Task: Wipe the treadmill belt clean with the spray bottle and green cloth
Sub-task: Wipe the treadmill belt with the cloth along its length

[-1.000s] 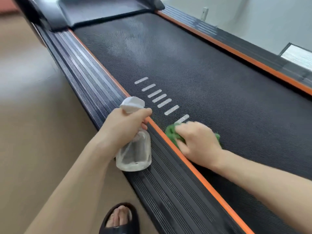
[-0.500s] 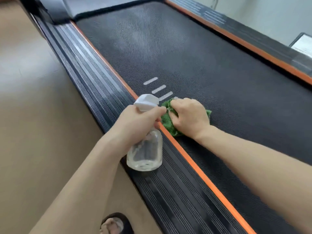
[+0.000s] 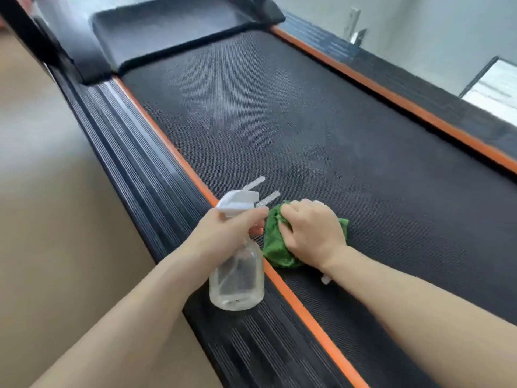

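one spray bottle (image 3: 237, 264), one green cloth (image 3: 275, 242), two hands

This looks like an exercise space, either a home workout room or a small gym. A treadmill fills the view, with its wide black belt (image 3: 293, 130), ribbed side rails (image 3: 134, 169) and orange trim (image 3: 167, 147), standing on a plain beige floor (image 3: 56, 219) beside a pale wall (image 3: 419, 29).
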The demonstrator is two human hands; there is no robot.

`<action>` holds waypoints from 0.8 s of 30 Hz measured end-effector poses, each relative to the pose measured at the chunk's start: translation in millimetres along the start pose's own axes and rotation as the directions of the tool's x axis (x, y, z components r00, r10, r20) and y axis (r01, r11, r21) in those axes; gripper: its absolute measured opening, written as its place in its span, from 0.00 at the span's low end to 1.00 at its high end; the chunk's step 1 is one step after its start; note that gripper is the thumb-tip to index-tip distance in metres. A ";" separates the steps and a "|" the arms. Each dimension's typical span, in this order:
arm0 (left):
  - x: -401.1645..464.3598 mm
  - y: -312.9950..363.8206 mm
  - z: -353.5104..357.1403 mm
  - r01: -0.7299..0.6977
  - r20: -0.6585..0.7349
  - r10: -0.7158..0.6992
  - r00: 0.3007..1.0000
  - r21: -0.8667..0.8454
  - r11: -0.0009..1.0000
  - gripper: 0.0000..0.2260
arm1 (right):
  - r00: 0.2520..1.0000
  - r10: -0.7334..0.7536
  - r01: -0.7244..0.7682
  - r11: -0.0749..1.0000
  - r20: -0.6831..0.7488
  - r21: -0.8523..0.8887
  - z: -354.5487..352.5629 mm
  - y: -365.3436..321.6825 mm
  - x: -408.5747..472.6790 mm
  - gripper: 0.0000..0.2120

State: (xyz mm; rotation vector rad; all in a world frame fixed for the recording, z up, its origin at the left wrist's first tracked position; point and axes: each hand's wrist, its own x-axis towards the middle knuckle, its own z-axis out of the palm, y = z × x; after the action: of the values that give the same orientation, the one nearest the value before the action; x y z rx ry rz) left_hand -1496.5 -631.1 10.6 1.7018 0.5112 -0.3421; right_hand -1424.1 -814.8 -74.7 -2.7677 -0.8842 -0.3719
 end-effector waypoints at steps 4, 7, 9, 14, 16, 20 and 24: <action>8.1 5.6 6.5 -0.028 0.012 0.028 1.000 -0.006 1.000 0.15 | 0.996 0.074 -0.073 0.997 -0.048 0.022 -7.0 -7.8 -18.6 0.09; 0.0 13.7 13.2 -0.036 -0.020 0.037 0.999 0.071 0.997 0.19 | 1.000 0.026 -0.025 0.995 -0.008 0.098 -23.3 -16.1 -80.0 0.09; -4.5 21.4 21.0 -0.031 -0.026 0.034 0.999 0.120 0.992 0.20 | 1.000 -0.006 0.006 0.994 0.005 0.111 -28.9 -14.1 -106.6 0.10; -13.2 36.4 36.2 -0.035 -0.057 0.048 0.997 0.213 0.977 0.21 | 1.000 -0.025 0.024 0.997 0.018 0.067 -28.0 -11.1 -104.2 0.10; -11.5 41.6 35.1 -0.062 -0.033 0.072 0.997 0.227 0.972 0.20 | 1.000 -0.017 0.016 0.998 0.016 0.067 -25.6 -12.0 -103.5 0.10; 1.4 41.1 32.1 -0.092 -0.025 0.104 0.994 0.283 0.955 0.19 | 1.000 -0.028 0.028 0.998 0.004 0.058 -22.9 -9.8 -99.2 0.09; 12.6 34.0 26.2 -0.093 0.084 0.078 0.993 0.201 0.975 0.17 | 1.000 -0.009 0.009 0.999 -0.011 0.034 -16.2 1.8 -78.4 0.09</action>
State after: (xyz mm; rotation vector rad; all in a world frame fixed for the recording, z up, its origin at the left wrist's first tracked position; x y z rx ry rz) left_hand -1466.9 -659.6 28.1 1.8962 0.3548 -0.4064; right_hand -1487.6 -862.8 -83.2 -2.7291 -0.8925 -0.3700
